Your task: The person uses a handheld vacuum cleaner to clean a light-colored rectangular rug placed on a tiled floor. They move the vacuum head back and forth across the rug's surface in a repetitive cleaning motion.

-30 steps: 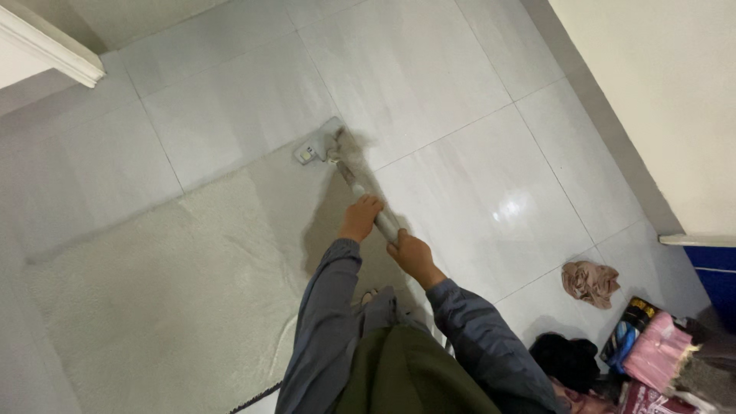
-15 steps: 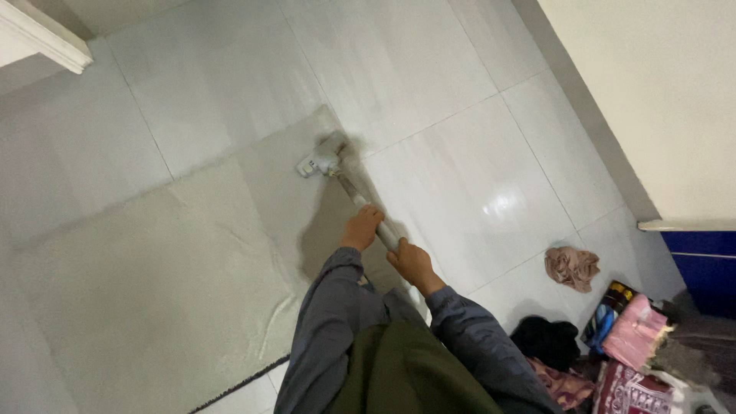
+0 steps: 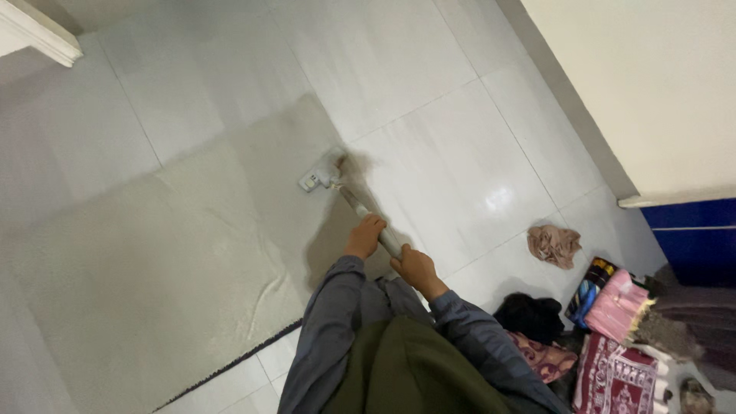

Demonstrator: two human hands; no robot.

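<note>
Fingers of left hand [image 3: 363, 236] and right hand [image 3: 415, 268] closed around the vacuum tube [image 3: 376, 226], frame centre; head [image 3: 320, 175] on rug [image 3: 153, 261]. Tube likely stiff, light; grip mid-shaft.

Tiled floor [image 3: 429, 69]; pale rug [image 3: 153, 261]; crumpled cloth [image 3: 553, 244]

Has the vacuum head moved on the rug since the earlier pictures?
Yes. The vacuum head has drawn back from the rug's far corner toward the person; earlier it sat right at that corner.
</note>
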